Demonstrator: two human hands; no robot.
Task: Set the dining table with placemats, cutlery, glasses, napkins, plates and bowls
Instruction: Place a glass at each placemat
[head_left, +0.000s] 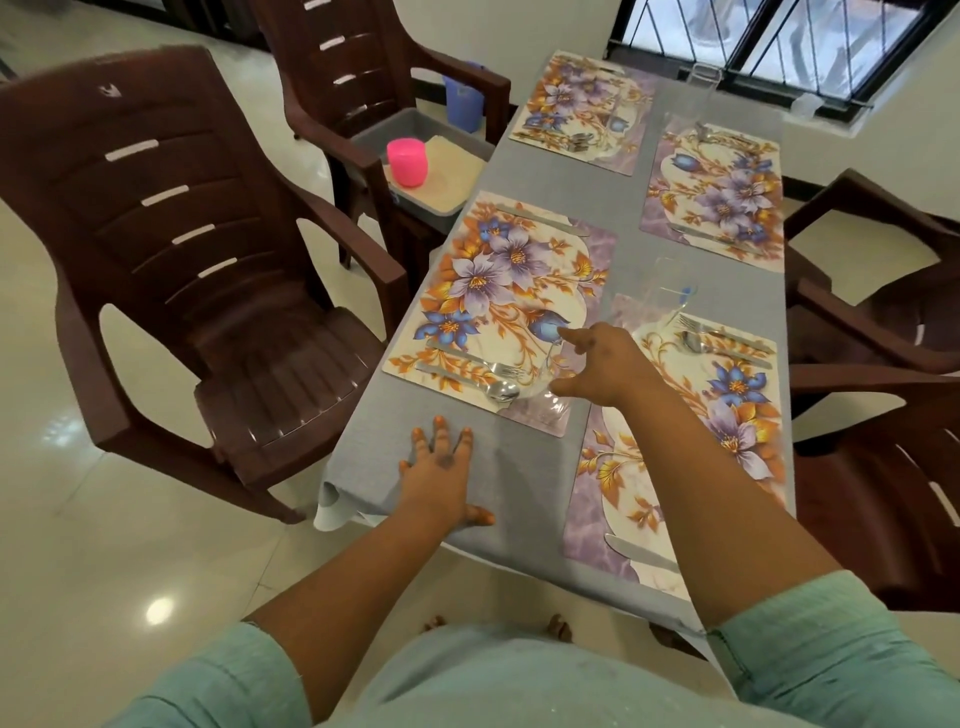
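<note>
From my feed, the table (631, 197) has a grey cloth (519, 161) over it. Four floral placemats (506, 306) sit right on that, two per side, and the left hand (439, 475) lies flat on the near edge.

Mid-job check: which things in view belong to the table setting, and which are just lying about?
Job:
- four floral placemats
- cutlery on them
- clear glass at right hand
- second glass

Lying about:
- pink cup in grey tray on chair
- blue container
</note>
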